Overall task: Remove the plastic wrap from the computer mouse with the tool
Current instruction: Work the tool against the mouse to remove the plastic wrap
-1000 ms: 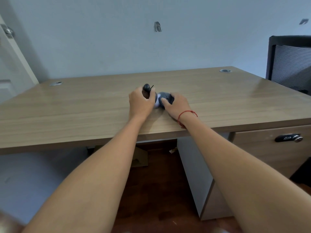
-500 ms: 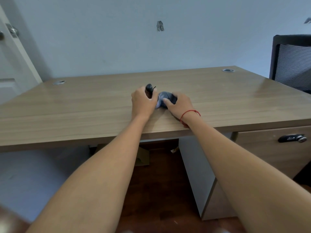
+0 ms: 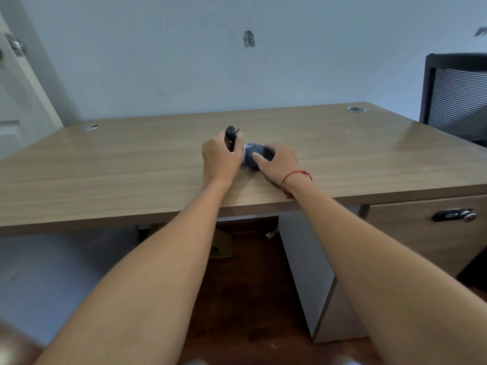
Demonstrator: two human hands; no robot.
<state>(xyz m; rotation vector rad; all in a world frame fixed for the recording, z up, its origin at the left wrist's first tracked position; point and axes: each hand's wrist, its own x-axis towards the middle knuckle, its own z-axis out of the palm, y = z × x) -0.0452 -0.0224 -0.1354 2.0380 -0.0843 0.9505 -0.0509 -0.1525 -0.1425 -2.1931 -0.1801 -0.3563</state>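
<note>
A dark computer mouse point(image 3: 257, 154) in shiny plastic wrap lies on the wooden desk point(image 3: 131, 164), near the front edge at the middle. My right hand point(image 3: 279, 163) rests over its right side and holds it down, thumb on top. My left hand point(image 3: 221, 156) is closed around a black-handled tool point(image 3: 230, 134), whose rounded handle end sticks up above the fist. The tool's working end is hidden between my left hand and the mouse's left side. A red string circles my right wrist.
A black mesh chair point(image 3: 456, 101) stands at the desk's right end. Two metal cable grommets, left point(image 3: 89, 127) and right point(image 3: 355, 109), sit near the back corners. A locked drawer point(image 3: 453, 215) hangs under the right side. A white door point(image 3: 18, 83) is at the far left.
Both hands stay on the mouse and tool in nearly the same place. My view has shifted slightly, and the left hand has edged a little against the mouse.
</note>
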